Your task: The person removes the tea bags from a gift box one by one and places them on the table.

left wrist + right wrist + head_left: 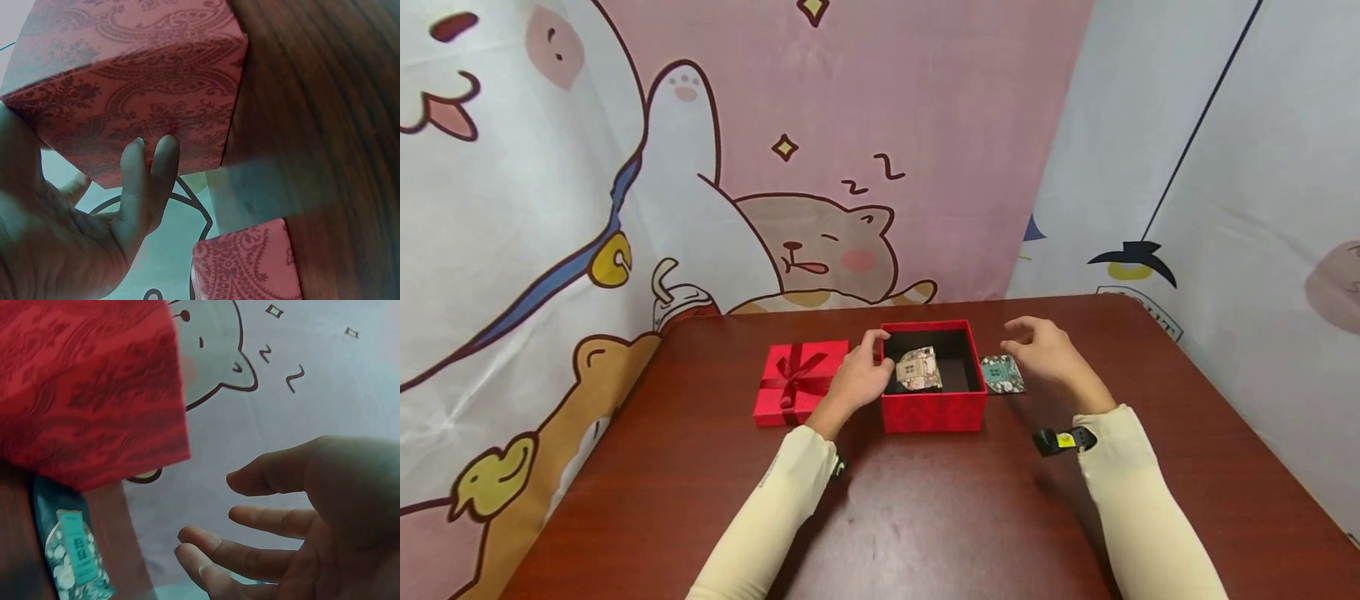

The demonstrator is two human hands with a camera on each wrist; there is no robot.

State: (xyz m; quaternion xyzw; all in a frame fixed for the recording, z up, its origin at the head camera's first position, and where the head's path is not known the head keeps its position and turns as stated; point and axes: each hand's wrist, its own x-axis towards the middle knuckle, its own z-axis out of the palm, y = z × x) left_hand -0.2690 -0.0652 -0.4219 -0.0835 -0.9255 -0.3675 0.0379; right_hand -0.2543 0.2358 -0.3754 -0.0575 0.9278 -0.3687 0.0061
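An open red patterned box (932, 410) stands mid-table, and a small packet with a house print (919, 369) leans inside it. My left hand (880, 354) rests against the box's left wall. In the left wrist view its straight fingers (150, 162) touch the outer wall of the box (137, 81). My right hand (1018, 333) hovers just right of the box with relaxed fingers and holds nothing. A dark green packet (1002, 374) lies flat on the table beneath it. The right wrist view shows this right hand (219, 512) beside the box (87, 394) and the green packet (72, 556).
The red lid with a ribbon bow (797, 379) lies left of the box, close to my left wrist; its corner (244, 269) shows in the left wrist view. The brown wooden table (925, 517) is backed by cartoon-printed cloth walls (850, 167).
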